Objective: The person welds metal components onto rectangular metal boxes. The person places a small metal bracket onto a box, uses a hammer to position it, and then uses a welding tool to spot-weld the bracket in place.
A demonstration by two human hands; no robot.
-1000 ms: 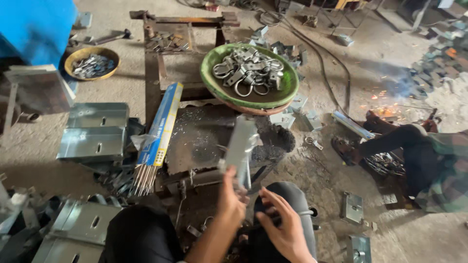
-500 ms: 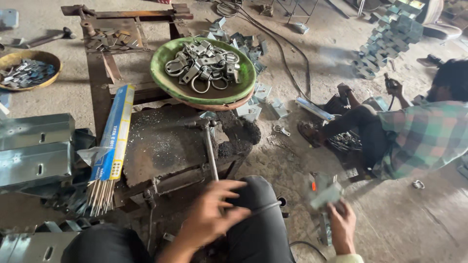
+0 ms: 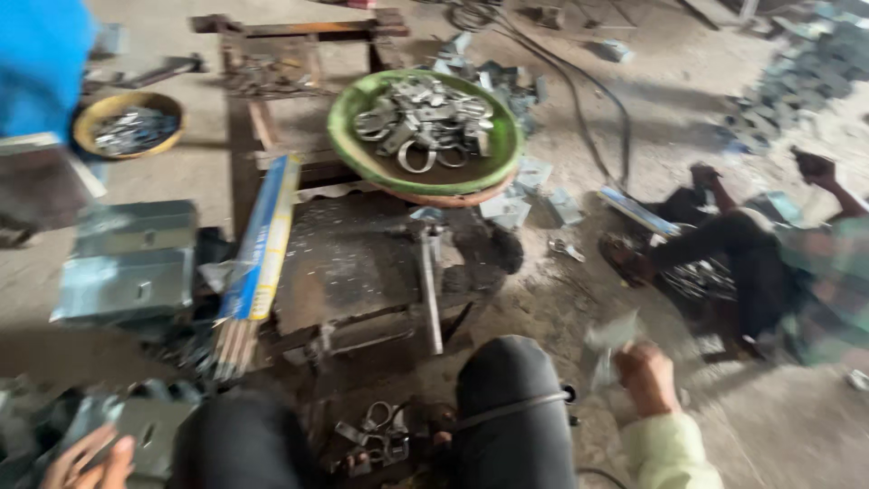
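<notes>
My right hand [image 3: 644,373] is low at the right of my knee, closed around a grey bent metal bracket [image 3: 608,342] that sticks up and left from the fist. My left hand [image 3: 86,460] is at the bottom left corner, fingers spread on a grey metal bracket [image 3: 149,426] lying among others on the floor. Between my knees lie some metal rings [image 3: 376,433]. In front of me stands a dark steel work plate [image 3: 353,263] with a hammer-like tool [image 3: 429,281] lying on it.
A green bowl [image 3: 348,149] of metal clamps sits behind the plate; a blue packet of welding rods [image 3: 258,244] lies to its left. Stacked grey channels [image 3: 127,263] and a yellow bowl [image 3: 86,113] are left. Another person [image 3: 751,263] squats at the right.
My left hand left my knee and swung down to the brackets at the bottom left. My right hand with its bracket stayed low at the right. The camera turned back left.
</notes>
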